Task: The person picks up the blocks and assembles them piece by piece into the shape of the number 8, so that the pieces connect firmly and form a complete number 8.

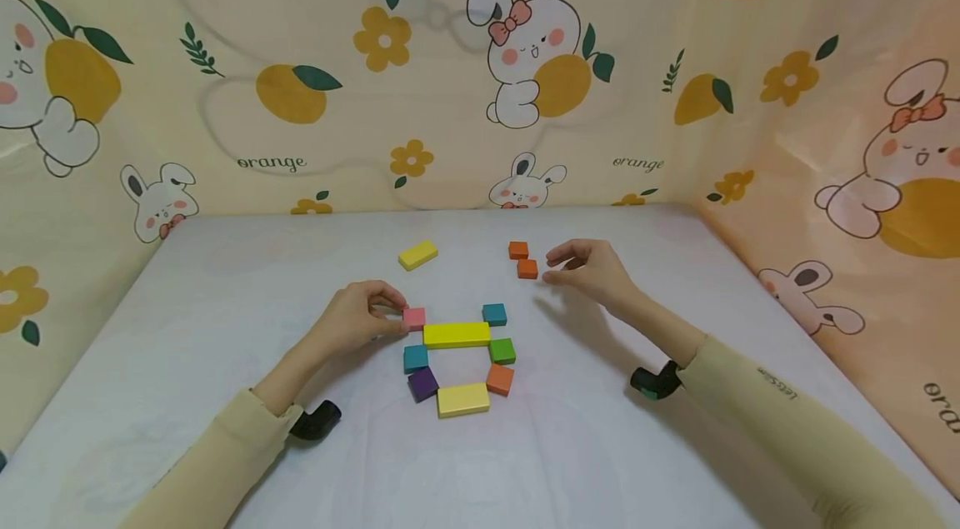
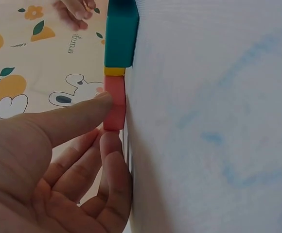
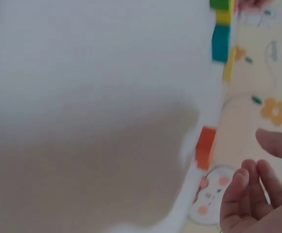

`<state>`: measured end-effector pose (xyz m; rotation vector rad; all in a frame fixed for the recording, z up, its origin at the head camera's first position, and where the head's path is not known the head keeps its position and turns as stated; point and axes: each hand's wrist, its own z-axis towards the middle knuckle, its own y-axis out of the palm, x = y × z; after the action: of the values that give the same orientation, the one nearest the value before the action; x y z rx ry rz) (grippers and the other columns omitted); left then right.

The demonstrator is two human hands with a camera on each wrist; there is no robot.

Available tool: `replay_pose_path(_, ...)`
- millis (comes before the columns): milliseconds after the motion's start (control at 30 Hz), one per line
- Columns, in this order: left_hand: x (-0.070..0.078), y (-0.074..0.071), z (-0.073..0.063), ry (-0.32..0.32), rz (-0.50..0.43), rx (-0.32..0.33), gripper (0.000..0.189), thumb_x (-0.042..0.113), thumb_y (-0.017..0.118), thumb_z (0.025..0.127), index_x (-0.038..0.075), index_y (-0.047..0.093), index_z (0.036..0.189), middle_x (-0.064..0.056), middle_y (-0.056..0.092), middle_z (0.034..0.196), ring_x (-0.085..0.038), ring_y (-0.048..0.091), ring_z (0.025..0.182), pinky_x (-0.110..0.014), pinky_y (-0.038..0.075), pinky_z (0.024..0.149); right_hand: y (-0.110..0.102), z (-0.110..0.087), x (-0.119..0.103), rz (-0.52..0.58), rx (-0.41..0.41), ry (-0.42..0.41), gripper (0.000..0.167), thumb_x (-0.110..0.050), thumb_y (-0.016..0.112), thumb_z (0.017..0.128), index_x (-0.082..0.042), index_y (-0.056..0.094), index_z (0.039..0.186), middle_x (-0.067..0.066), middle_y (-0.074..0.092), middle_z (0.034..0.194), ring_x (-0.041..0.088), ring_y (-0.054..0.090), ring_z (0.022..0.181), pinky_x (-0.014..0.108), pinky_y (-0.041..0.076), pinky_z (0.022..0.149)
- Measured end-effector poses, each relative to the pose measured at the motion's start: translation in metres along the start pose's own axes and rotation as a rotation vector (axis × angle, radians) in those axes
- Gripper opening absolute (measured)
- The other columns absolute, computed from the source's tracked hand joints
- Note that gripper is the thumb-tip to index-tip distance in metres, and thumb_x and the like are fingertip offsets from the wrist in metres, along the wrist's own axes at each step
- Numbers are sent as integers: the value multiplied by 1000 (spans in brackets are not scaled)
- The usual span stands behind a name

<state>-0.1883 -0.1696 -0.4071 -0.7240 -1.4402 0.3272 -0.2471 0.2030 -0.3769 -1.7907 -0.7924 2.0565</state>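
My left hand [image 1: 362, 314] pinches a pink block [image 1: 414, 319] between thumb and fingers, at the left end of a long bright yellow block [image 1: 456, 335]. In the left wrist view the thumb lies against that pink block [image 2: 114, 102] and the fingers meet its far end. My right hand [image 1: 592, 269] hovers with parted, slightly bent fingers just right of two small orange blocks [image 1: 527, 269], touching neither. Below the long block, a teal block [image 1: 416, 359], purple block [image 1: 423, 384], pale yellow block [image 1: 462, 401], orange-red block [image 1: 500, 380] and green block [image 1: 502, 351] form a loop.
Another teal block [image 1: 494, 314] sits above the long block's right end. A separate yellow block [image 1: 417, 255] lies farther back on the white table [image 1: 262, 287]. Patterned cloth [image 1: 442, 121] walls the back and sides.
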Motion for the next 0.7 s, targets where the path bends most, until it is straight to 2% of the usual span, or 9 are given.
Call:
replay_pose_path(167, 0, 0, -1, 5, 3, -1, 32, 20, 83, 81, 10, 68, 107, -2, 69, 106, -25, 61, 101, -46, 48, 91, -1, 19, 8, 8, -17, -3, 36, -11, 82, 81, 0, 69, 113, 15, 69, 110, 26, 61, 94, 29, 50, 74)
replay_pose_path(367, 1, 0, -1, 1, 0, -1, 32, 20, 83, 81, 10, 68, 107, -3, 69, 107, -26, 61, 104, -48, 47, 93, 0, 34, 14, -2, -34, 16, 41, -16, 81, 83, -2, 68, 118, 15, 66, 116, 26, 58, 102, 34, 50, 81)
replay_pose_path(700, 0, 1, 0, -8, -13, 4, 31, 19, 83, 81, 10, 68, 107, -2, 69, 107, -26, 61, 105, -48, 46, 94, 0, 49, 24, 62, -72, 55, 40, -16, 83, 81, -6, 69, 118, 7, 68, 114, 25, 60, 102, 31, 52, 78)
